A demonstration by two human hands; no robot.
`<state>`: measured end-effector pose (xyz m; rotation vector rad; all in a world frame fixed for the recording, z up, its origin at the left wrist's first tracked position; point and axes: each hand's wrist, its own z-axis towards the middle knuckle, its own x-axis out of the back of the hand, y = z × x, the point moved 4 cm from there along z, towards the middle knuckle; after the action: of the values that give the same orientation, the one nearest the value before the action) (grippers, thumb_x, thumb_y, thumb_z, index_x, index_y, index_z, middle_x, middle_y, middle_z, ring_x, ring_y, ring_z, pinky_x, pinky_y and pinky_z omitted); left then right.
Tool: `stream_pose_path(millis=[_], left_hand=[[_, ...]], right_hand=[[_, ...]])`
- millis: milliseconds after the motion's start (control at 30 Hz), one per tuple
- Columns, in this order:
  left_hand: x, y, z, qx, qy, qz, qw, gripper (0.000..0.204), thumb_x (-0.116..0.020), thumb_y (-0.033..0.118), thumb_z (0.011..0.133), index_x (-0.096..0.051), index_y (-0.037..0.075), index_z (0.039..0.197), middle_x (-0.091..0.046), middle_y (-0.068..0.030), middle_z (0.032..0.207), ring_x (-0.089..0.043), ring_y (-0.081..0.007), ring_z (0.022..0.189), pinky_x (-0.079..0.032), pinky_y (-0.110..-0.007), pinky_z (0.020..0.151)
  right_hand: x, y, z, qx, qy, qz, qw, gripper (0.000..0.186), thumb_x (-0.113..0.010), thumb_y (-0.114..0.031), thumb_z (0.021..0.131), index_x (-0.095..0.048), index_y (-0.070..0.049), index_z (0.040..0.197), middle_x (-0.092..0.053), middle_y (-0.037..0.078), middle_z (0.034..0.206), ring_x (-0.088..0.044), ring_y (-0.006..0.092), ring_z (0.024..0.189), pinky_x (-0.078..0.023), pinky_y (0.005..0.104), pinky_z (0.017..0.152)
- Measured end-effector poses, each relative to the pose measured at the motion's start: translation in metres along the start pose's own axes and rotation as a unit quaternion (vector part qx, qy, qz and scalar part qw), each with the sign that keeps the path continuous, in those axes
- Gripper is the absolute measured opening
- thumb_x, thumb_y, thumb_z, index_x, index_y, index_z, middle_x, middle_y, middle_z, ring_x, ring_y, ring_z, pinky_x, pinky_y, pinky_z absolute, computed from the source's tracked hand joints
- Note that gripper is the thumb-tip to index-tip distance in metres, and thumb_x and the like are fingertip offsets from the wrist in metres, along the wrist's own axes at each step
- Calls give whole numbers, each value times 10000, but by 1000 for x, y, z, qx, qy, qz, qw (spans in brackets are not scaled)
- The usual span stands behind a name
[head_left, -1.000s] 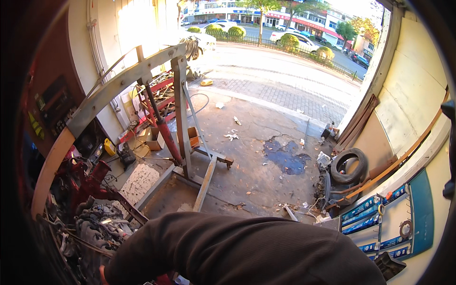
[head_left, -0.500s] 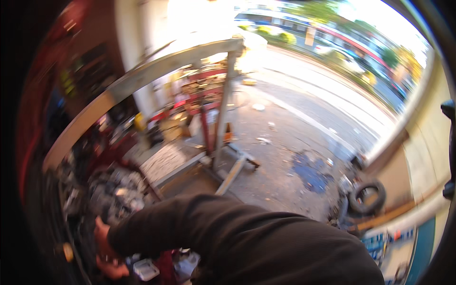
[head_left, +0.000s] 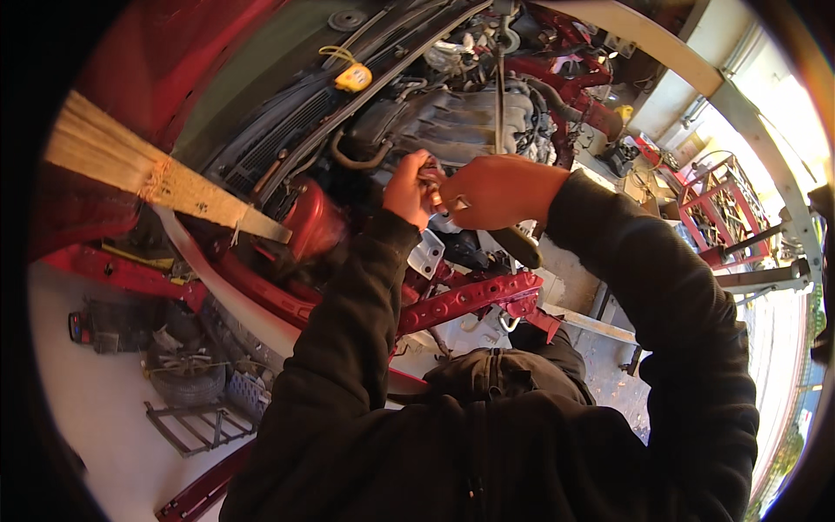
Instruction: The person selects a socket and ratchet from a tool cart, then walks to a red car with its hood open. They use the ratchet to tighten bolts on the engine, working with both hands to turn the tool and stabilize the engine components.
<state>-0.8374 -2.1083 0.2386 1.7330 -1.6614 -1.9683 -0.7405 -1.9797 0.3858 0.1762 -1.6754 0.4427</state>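
My left hand [head_left: 407,193] and my right hand [head_left: 504,191] meet over the front of a red car's open engine bay. The fingers of both are curled together around something small that they mostly hide; I cannot make out what it is. Just beyond them lies a grey ribbed engine [head_left: 461,117]. Below my right hand a dark rounded bar or hose end [head_left: 517,248] sticks out. A bare metal bracket [head_left: 426,254] sits under my left hand, above the red front crossmember [head_left: 470,300].
A wooden beam [head_left: 174,187] slants in from the left. A yellow tape measure [head_left: 354,76] rests by the windscreen cowl. From the hoist arm [head_left: 674,48] a hook [head_left: 507,39] hangs above the engine. A wheel [head_left: 184,370] and metal rack [head_left: 196,426] are on the floor.
My view has swung from the street side to the engine bay. Both hands now show together at its middle; before, my right arm reached across to the left, its hand blurred.
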Motion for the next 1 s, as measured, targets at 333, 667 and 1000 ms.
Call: stream_pose_path(millis=[333, 667, 1000], left_hand=[[5, 5, 3, -91, -1, 42, 995, 327, -601, 472, 1080, -654, 149, 1088, -556, 34, 749, -473, -137, 500, -434, -362, 495], [2, 2, 9, -4, 2, -37, 999, 322, -555, 469, 1086, -630, 158, 1060, -550, 19, 730, -457, -141, 456, -415, -360, 445], [5, 3, 1, 9, 53, 9, 999, 337, -558, 499, 1090, -658, 178, 1086, -570, 41, 757, -432, -102, 456, -431, -343, 461]], right_hand=[[-1, -32, -2, 28, -97, 105, 989, 381, -738, -364, 886, -813, -55, 1095, -778, 245, 1034, -760, 420, 1031, -602, 504, 929], [-1, -21, 3, 36, -64, 48, 996, 369, -702, -475, 961, -801, -137, 1069, -769, 169, 999, -745, 386, 1030, -583, 522, 871], [5, -2, 23, 25, -1, -98, 995, 367, -735, -431, 882, -814, -92, 997, -777, 188, 1014, -751, 393, 1028, -586, 540, 893]])
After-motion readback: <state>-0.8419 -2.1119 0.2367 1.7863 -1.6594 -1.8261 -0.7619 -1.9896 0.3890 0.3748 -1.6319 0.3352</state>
